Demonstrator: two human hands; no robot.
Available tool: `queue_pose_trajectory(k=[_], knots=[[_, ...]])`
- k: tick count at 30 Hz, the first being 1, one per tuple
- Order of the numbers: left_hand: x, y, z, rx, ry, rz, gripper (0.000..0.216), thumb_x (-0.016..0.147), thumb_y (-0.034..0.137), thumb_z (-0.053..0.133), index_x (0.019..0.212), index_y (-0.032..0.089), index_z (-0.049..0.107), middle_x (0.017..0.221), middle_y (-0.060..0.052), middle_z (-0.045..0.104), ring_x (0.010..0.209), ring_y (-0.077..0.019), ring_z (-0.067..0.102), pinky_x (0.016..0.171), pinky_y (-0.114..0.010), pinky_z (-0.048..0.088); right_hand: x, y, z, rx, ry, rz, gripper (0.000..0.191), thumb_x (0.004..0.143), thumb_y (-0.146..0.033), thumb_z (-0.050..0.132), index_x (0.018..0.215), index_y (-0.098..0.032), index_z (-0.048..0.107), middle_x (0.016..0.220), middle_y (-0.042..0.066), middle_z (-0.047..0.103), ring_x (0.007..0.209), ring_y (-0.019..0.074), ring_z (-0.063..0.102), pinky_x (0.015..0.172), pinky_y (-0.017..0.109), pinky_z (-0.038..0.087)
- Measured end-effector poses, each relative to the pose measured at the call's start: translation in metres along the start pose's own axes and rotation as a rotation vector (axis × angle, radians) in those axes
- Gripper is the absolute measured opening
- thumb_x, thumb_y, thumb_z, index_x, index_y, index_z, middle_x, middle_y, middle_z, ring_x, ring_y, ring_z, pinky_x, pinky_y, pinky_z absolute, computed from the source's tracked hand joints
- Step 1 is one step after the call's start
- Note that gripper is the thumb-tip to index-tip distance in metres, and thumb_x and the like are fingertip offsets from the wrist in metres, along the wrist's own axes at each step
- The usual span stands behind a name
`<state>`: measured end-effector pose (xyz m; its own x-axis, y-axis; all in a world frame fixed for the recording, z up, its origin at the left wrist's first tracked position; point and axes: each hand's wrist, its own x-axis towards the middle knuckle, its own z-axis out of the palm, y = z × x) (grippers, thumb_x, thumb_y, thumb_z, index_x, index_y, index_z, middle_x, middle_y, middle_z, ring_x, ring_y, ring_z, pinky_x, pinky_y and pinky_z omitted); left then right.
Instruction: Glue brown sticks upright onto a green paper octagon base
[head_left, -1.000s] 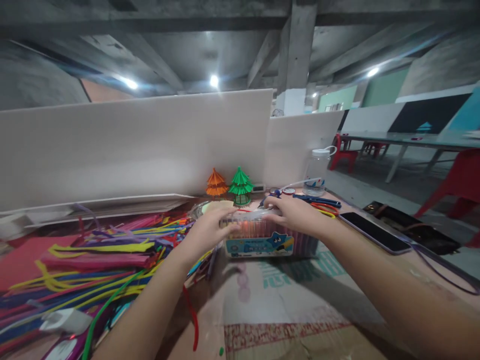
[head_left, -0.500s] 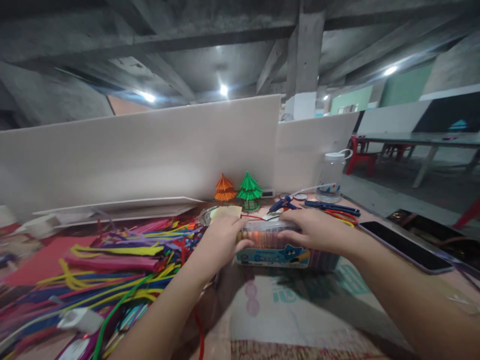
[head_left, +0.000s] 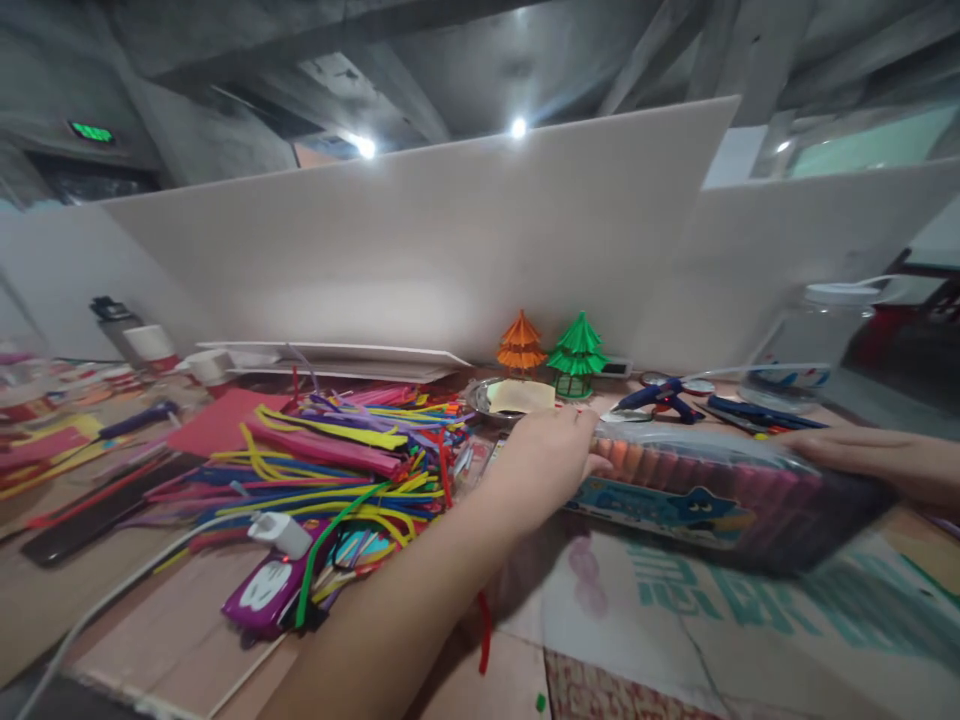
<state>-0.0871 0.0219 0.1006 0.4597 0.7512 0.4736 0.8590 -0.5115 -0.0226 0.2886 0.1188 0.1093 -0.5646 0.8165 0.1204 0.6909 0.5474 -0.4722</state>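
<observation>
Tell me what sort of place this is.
Probably a craft workspace, judging by the heaped coloured strips, what looks like a blue glue gun, and the small green tree-shaped model.

A head-worn camera looks forward and down from the person's own side of a flat, pinkish worktop [head_left: 165,640]. The bare left hand [head_left: 544,465] sits close to the lens, just right of mid-frame, its bare forearm [head_left: 397,610] rising from the bottom edge; the bare right hand [head_left: 855,460] enters at the right edge. Farther off, a tall, flat white panel [head_left: 420,260] faces the lens beneath a gray concrete ceiling [head_left: 262,40].
</observation>
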Motion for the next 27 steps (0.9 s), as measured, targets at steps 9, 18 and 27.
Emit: queue_pose_trajectory(k=[9, 18, 27], knots=[[0.007, -0.017, 0.000, -0.231, -0.030, 0.052, 0.041, 0.090, 0.037, 0.073, 0.126, 0.022, 0.064, 0.117, -0.009, 0.073, 0.110, -0.0264, 0.067, 0.093, -0.035, 0.051, -0.006, -0.050, -0.005, 0.048, -0.026, 0.229, 0.042, 0.097, -0.048, 0.044, 0.109, -0.034, 0.081, 0.123, 0.004, 0.075, 0.117, 0.0341, 0.069, 0.094, 0.040, 0.058], [0.007, -0.016, 0.001, -0.138, -0.053, 0.026, 0.053, 0.088, 0.041, 0.074, 0.135, 0.022, 0.058, 0.117, -0.010, 0.073, 0.108, -0.0276, 0.068, 0.091, -0.036, 0.051, -0.009, -0.096, 0.018, -0.465, 0.005, 0.029, 0.058, 0.088, -0.060, 0.059, 0.132, -0.023, 0.067, 0.132, 0.014, 0.069, 0.108, 0.0369, 0.069, 0.091, 0.047, 0.055], [0.008, -0.001, -0.019, -0.067, -0.106, 0.011, 0.023, 0.090, 0.039, 0.069, 0.089, 0.016, 0.072, 0.091, -0.012, 0.074, 0.090, -0.0296, 0.068, 0.078, -0.037, 0.050, -0.010, -0.091, 0.025, -0.616, 0.035, 0.051, 0.060, 0.083, -0.054, 0.067, 0.134, -0.023, 0.064, 0.122, 0.016, 0.073, 0.097, 0.0370, 0.071, 0.081, 0.044, 0.052]])
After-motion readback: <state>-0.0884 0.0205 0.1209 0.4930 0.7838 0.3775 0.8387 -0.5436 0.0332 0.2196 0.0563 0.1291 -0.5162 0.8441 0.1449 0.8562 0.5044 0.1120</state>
